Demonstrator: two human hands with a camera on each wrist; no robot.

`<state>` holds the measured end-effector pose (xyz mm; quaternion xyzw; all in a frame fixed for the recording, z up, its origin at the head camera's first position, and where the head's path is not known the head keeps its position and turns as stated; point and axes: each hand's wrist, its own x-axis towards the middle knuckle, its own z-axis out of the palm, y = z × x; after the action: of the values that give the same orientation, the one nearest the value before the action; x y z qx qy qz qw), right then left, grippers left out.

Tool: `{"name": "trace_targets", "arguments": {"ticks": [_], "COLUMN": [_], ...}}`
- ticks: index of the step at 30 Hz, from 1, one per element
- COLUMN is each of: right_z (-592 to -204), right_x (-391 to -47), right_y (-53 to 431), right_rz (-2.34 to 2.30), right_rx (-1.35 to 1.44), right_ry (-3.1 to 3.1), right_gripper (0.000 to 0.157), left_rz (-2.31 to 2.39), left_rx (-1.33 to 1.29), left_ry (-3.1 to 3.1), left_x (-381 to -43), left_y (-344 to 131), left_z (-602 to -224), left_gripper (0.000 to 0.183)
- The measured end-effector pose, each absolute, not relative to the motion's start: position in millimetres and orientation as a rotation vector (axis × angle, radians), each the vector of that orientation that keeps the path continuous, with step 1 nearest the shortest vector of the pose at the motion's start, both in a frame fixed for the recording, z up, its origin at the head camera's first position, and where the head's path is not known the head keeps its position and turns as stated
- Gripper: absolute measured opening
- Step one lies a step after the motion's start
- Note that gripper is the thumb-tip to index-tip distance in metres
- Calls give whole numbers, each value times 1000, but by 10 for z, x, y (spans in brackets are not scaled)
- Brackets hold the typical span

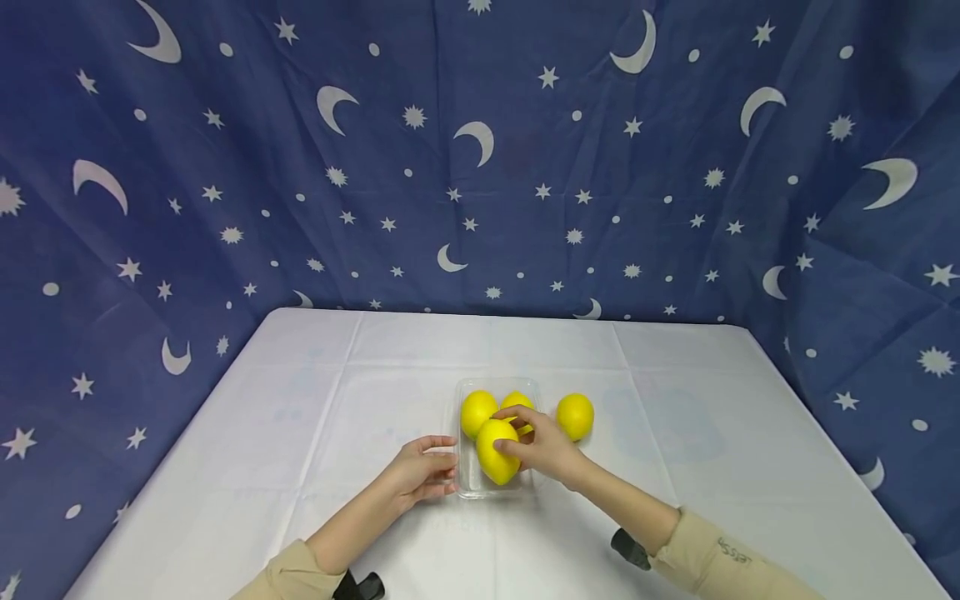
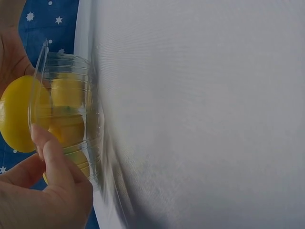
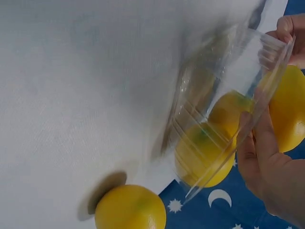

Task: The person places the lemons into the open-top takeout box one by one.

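Note:
My right hand [image 1: 546, 448] grips a lemon [image 1: 497, 452], thumb on its near side, above the front half of a clear plastic container [image 1: 472, 492]. Behind it, two more lemons sit in the container: one at the back left [image 1: 477, 410], the other at the back right [image 1: 516, 402], partly covered by my fingers. My left hand [image 1: 423, 472] is at the container's left side, and its fingertips touch the wall near the rim [image 2: 32, 102]. In the right wrist view, the gripped lemon [image 3: 288, 112] shows beyond the rim, above the other lemons.
One lemon [image 1: 575, 416] lies on the white tablecloth [image 1: 645, 500] just right of the container. A dark blue curtain [image 1: 525, 167] with moons and stars surrounds the table's back and sides. Dark wrist devices [image 1: 630, 548] sit below both forearms.

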<state>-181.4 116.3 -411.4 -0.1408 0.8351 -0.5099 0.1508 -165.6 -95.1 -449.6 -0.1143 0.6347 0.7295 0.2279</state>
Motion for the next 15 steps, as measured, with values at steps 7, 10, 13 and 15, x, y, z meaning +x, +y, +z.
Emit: {"name": "trace_targets", "arguments": {"ticks": [7, 10, 13, 15], "right_z": [-4177, -4181, -4191, -4201], "right_x": [-1788, -1789, -1796, -1805], "right_y": [1116, 1112, 1106, 1098], "right_rz": [-1463, -1458, -1453, -1446], "right_rx": [-433, -444, -450, -448], "right_ry": [2388, 2385, 2375, 2366], "right_gripper": [39, 40, 40, 41], "left_rz": [2000, 2003, 1999, 1999], "left_rx": [-306, -304, -305, -304], "left_ry": [1748, 1741, 1741, 1740], "left_x": [-1656, -1656, -1651, -1648], "left_y": [-955, -953, -954, -955], "left_z": [-4487, -4482, -4477, -4474], "left_gripper": [38, 39, 39, 39]}}
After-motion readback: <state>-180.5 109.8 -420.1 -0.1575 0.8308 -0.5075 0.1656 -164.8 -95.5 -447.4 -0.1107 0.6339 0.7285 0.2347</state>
